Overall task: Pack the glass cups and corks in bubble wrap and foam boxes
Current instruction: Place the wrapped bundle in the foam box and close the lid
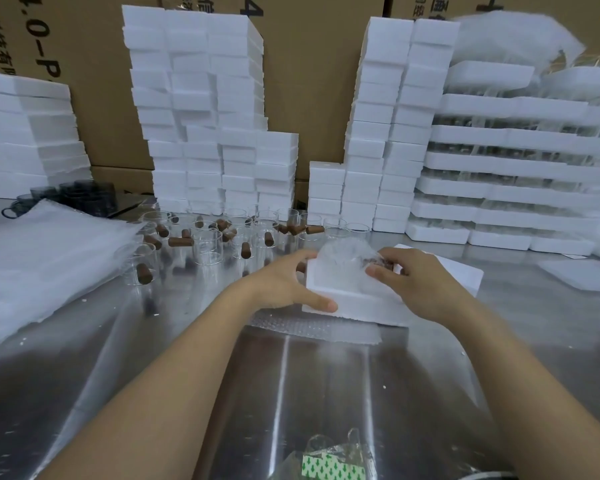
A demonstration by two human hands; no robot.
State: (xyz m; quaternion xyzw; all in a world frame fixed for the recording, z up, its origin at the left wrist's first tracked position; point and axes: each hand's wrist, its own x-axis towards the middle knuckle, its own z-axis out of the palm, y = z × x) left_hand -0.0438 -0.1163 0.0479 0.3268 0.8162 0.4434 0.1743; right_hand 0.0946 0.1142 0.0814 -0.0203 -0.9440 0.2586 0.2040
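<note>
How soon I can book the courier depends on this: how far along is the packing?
Done: stacks of foam boxes stand behind, though whether they are filled cannot be told. In hand: the left hand holds an open foam box while the right hand holds a bubble-wrapped cup in it. Left: many loose glass cups and corks on the metal table.

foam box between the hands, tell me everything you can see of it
The white foam box is blocky, matte and thick-walled, open on top, on the shiny metal table, with a bubble wrap sheet at its near edge. A bubble-wrapped bundle stands in its cavity, rising above the rim. The left hand grips its left side, thumb on the near wall; the right hand holds the bundle.
</note>
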